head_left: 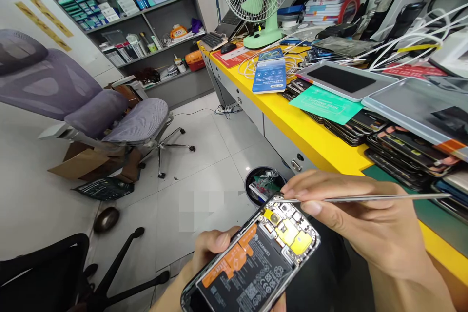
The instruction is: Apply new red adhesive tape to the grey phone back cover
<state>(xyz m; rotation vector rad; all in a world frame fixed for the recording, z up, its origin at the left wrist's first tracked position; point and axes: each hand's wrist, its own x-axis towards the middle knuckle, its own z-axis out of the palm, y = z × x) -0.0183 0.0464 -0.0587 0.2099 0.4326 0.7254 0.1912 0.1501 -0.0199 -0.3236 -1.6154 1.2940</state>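
An opened smartphone lies tilted in my left hand, its inside facing up. The thumb presses the left edge, and fingertips show under the lower right edge. A black battery marked HUAWEI, with an orange label, fills the lower part. Above it sits the circuit board with yellow patches and a camera module. My right hand pinches metal tweezers between thumb and fingers. Their tip meets the phone's top corner near the camera; what it touches there is too small to tell.
A yellow workbench runs along the right, with stacked phone parts, trays, a green card and a fan. Below stands a waste bin. Left are a grey chair and a black chair.
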